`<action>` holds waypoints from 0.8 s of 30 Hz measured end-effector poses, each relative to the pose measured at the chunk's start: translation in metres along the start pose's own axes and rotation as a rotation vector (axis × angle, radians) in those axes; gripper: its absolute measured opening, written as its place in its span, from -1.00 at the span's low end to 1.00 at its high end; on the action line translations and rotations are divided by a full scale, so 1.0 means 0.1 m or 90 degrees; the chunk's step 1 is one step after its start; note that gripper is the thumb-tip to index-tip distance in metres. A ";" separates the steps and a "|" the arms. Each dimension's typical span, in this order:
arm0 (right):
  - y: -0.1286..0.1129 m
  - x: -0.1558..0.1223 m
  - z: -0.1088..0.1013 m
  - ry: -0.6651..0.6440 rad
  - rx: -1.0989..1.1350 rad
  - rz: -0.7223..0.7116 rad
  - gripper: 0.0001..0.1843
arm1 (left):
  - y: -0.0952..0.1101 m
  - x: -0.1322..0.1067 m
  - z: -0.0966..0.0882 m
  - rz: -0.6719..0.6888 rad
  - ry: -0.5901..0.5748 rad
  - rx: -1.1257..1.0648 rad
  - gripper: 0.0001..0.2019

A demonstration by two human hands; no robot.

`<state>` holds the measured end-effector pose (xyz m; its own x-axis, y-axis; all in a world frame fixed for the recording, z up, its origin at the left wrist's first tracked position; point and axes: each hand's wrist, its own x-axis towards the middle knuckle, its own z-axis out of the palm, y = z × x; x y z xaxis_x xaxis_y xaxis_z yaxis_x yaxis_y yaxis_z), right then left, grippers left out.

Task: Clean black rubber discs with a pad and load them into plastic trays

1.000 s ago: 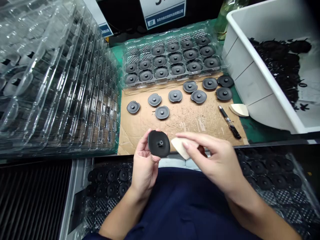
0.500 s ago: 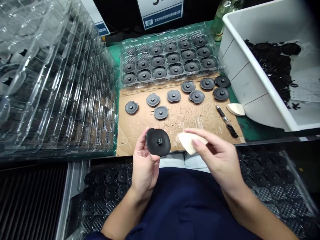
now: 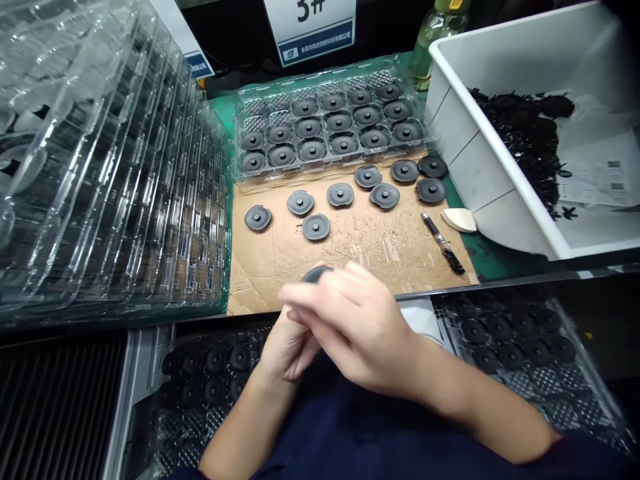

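Note:
Upright in my left hand (image 3: 286,343) is a black rounded plastic disc (image 3: 316,273); only its upper edge shows. My right hand (image 3: 363,320) lies across the front of it, fingers closed and slightly blurred. The white sponge wedge that was in those fingers half a second ago is hidden behind them now. Beyond the hands, several similar grey-black discs (image 3: 316,227) with small central hubs lie on the cardboard sheet (image 3: 265,280). A black pen-like tool (image 3: 443,241) and a second white wedge (image 3: 459,219) rest at the right.
A clear blister tray (image 3: 327,162) holding rows of discs sits at the back. Stacked clear trays (image 3: 165,200) rise high on the left. A white bin (image 3: 500,143) with black parts stands right, beside a bottle (image 3: 430,47). More filled trays (image 3: 505,333) sit below the table edge.
My right hand has moved left onto the disc, covering most of it and the wedge. The left hand has turned the disc's face out of sight. The view has shifted slightly.

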<state>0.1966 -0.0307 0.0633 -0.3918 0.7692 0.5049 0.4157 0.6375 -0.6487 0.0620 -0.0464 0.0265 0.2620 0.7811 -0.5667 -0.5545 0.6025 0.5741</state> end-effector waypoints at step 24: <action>0.96 -0.68 0.25 0.192 0.041 0.404 -0.62 | 0.09 0.04 -0.01 -0.043 -0.200 -0.192 -0.51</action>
<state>0.2420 -0.0229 -0.0473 0.1594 0.9762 0.1474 0.4358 0.0644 -0.8977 0.0578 -0.0380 0.0285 0.5068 0.7817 -0.3635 -0.7218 0.6153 0.3169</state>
